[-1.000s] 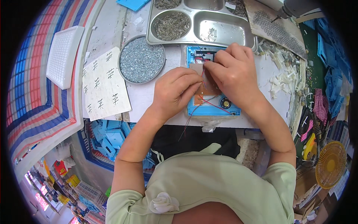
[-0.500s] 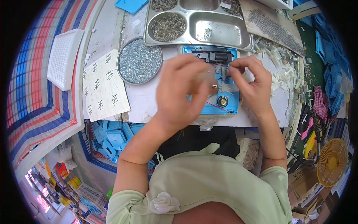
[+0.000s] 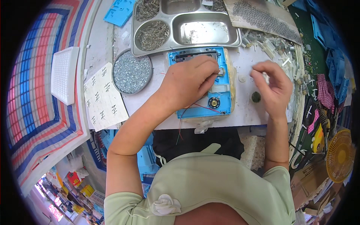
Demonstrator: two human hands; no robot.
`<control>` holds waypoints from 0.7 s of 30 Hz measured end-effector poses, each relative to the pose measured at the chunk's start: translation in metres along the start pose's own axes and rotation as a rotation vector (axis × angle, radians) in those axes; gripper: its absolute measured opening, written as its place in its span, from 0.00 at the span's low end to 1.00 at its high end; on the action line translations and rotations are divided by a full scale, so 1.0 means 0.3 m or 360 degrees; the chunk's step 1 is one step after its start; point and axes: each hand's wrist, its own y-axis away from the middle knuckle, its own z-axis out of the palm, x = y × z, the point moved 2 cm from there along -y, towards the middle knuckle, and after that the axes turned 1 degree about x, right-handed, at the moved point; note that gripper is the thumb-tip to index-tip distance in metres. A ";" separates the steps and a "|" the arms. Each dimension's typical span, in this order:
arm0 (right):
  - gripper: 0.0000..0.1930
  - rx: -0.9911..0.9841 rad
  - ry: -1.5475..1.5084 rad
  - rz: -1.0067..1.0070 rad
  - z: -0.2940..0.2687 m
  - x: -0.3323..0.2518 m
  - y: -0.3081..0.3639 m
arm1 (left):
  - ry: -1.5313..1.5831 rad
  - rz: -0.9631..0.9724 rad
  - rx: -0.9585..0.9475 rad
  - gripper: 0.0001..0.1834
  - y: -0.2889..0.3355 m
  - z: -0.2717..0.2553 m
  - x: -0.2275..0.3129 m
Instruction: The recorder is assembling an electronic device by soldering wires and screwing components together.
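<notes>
At the far left a white gridded tray [image 3: 64,75] lies on the striped cloth, and next to it a sheet of white paper [image 3: 103,100] with dark marks rests on the white table [image 3: 247,112]. Just right of the paper sits a round dish of small screws [image 3: 132,71], and behind it a steel compartment tray [image 3: 210,32] holds more metal parts. The left hand [image 3: 187,80] lies palm down on the blue plastic housing [image 3: 221,101], which sits at the middle of the table in front of the steel tray; its fingers are curled together and press on the upper part of the housing. A small round speaker [image 3: 214,102] shows in the housing's lower corner, with thin red wires [image 3: 198,107] running from it. Further right, the right hand [image 3: 272,88] is lifted clear of the housing, fingertips pinched together, perhaps on a tiny white part, though that is too small to tell. A dark round piece [image 3: 256,97] lies on the table just beside that hand.
</notes>
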 end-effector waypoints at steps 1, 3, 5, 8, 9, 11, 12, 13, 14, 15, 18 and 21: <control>0.06 0.0056 0.0007 0.0021 -0.042 0.006 0.030 | -0.0093 -0.0002 -0.0070 0.09 0.001 0.004 0.002; 0.07 0.0248 0.0049 0.0131 -0.150 0.009 0.128 | -0.0113 0.0076 -0.0089 0.09 -0.008 0.012 0.005; 0.07 0.0513 0.0104 0.0262 -0.291 0.029 0.262 | -0.0095 0.0116 -0.0030 0.09 -0.010 0.014 0.004; 0.06 0.1125 0.0121 0.0432 -0.523 0.025 0.454 | 0.0071 0.0053 0.0132 0.08 -0.009 0.012 -0.012; 0.04 0.1318 -0.0024 0.0463 -0.581 0.025 0.503 | 0.0132 -0.0041 0.0164 0.07 0.001 0.009 -0.011; 0.04 0.1337 -0.0255 0.0553 -0.690 0.026 0.602 | 0.0134 -0.0145 0.0208 0.07 0.009 0.010 -0.003; 0.07 0.1252 -0.0502 0.0605 -0.763 0.047 0.658 | 0.0076 -0.0159 0.0220 0.07 0.011 0.013 0.004; 0.07 0.1355 -0.0533 0.0651 -0.783 0.052 0.673 | 0.0018 -0.0168 0.0228 0.07 0.008 0.017 0.009; 0.08 0.1457 -0.0565 0.0697 -0.802 0.053 0.684 | -0.0116 -0.0082 0.0244 0.07 0.003 0.018 0.014; 0.08 0.1562 -0.0596 0.0743 -0.810 0.047 0.688 | -0.0246 0.0008 0.0257 0.08 -0.005 0.019 0.018; 0.12 0.1756 -0.0207 0.0688 -0.817 0.061 0.624 | -0.0310 0.0014 0.0288 0.07 -0.011 0.033 0.020; 0.20 0.1635 0.0208 0.0781 -0.909 0.106 0.666 | -0.0365 -0.0035 0.0318 0.07 -0.011 0.049 0.020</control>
